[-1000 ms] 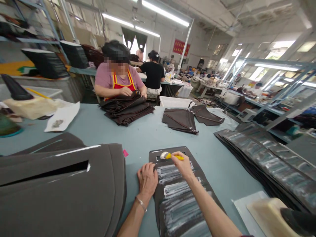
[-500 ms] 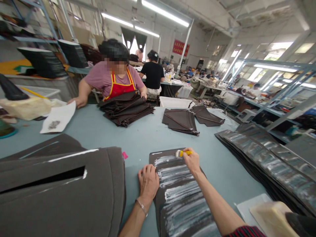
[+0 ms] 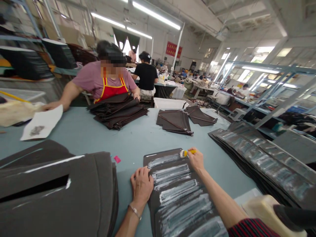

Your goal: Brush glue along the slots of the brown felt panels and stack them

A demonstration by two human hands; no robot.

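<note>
My right hand (image 3: 197, 159) grips a small brush (image 3: 189, 152) with a yellow handle, its white-coated bristles on the far end of a dark panel (image 3: 156, 194). Across that panel run several wet whitish streaks, some over rectangular slots. My left hand (image 3: 142, 185) lies at the panel's left edge, fingers spread loosely and their tips on it. A metal bracelet (image 3: 134, 212) circles the left wrist. Part of the panel's right side is hidden by my right forearm.
A stack of dark panels (image 3: 86, 184) lies left; streaked panels (image 3: 261, 158) overlap at right. Near my right arm stands a cream container (image 3: 261, 209) with a dark handle. Opposite, a person in a red apron (image 3: 112, 87) is at a pile of dark pieces (image 3: 118, 113).
The brush has moved a little to the right along the panel's far end, lengthening a whitish streak. My left hand stays at the edge. The whole view has shifted slightly.
</note>
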